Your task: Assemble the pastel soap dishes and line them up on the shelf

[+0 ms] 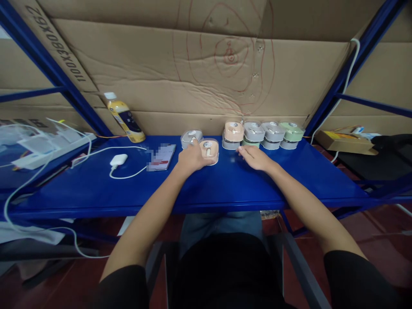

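Observation:
My left hand (192,157) is closed round the left side of a peach plastic box (210,148), a rounded square with a clear cover and a small round label. Behind its fingers is a grey box (189,136) of the same shape, partly hidden. My right hand (256,158) holds nothing and rests low over the table, its fingers stretched towards the left. Just beyond it stands a row of similar boxes stacked in pairs, with a peach one (234,131), grey ones (254,131) and a green one (291,131) on top.
On the blue table (222,189), a phone (162,156) lies left of my left hand. Farther left are a white charger (119,160) with its cable and a leaning yellow drink bottle (125,118). A cardboard wall (144,64) closes the back; blue posts (370,43) flank the table.

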`<control>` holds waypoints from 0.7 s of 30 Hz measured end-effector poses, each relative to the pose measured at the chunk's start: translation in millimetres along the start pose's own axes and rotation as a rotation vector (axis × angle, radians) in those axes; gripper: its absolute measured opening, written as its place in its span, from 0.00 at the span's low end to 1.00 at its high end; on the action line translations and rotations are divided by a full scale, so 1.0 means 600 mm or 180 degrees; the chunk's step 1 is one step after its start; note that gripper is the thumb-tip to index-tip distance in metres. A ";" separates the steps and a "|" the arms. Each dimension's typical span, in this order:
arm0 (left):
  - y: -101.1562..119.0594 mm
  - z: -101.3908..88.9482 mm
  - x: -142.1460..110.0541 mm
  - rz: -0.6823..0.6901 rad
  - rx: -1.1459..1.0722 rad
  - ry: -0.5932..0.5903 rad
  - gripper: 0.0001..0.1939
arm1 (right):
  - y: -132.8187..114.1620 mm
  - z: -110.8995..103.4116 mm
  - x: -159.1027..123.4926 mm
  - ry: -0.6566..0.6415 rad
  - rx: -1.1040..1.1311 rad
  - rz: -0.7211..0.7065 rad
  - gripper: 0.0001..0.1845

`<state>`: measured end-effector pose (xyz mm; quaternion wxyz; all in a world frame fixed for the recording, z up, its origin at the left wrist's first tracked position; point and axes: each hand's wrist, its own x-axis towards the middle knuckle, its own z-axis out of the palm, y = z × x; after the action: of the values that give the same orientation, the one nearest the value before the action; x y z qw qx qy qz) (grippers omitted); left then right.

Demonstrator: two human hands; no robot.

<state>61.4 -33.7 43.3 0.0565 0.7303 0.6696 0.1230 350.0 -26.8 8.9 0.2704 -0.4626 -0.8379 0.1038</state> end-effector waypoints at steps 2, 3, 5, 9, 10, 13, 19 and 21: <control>0.001 0.003 0.002 0.0067 -0.0083 0.0063 0.55 | -0.001 -0.001 -0.001 -0.0030 0.0025 0.0041 0.51; 0.002 0.006 0.003 0.0101 -0.0119 0.0095 0.55 | -0.002 -0.001 -0.001 -0.0046 0.0039 0.0060 0.51; 0.003 0.013 0.008 0.0143 -0.0182 0.0157 0.54 | -0.002 0.000 -0.001 -0.0079 0.0072 0.0101 0.51; -0.004 0.034 0.023 0.0243 -0.0371 0.0387 0.46 | -0.005 -0.001 -0.002 -0.0197 0.0143 0.0199 0.51; -0.007 0.039 0.028 0.0265 -0.0440 0.0442 0.42 | -0.006 -0.001 -0.002 -0.0220 0.0161 0.0223 0.51; -0.018 0.055 0.046 0.0431 -0.0621 0.0562 0.28 | -0.009 -0.002 -0.002 -0.0269 0.0200 0.0281 0.52; -0.036 0.076 0.079 0.0995 -0.0893 0.0489 0.11 | -0.010 -0.002 -0.001 -0.0375 0.0209 0.0354 0.52; -0.038 0.079 0.084 0.1207 -0.0974 0.0506 0.09 | -0.010 -0.002 -0.001 -0.0401 0.0210 0.0338 0.51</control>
<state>55.1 22.1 -3.0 0.0895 0.8138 0.4966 0.2884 346.5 -30.9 12.3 0.2264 -0.4898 -0.8237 0.1744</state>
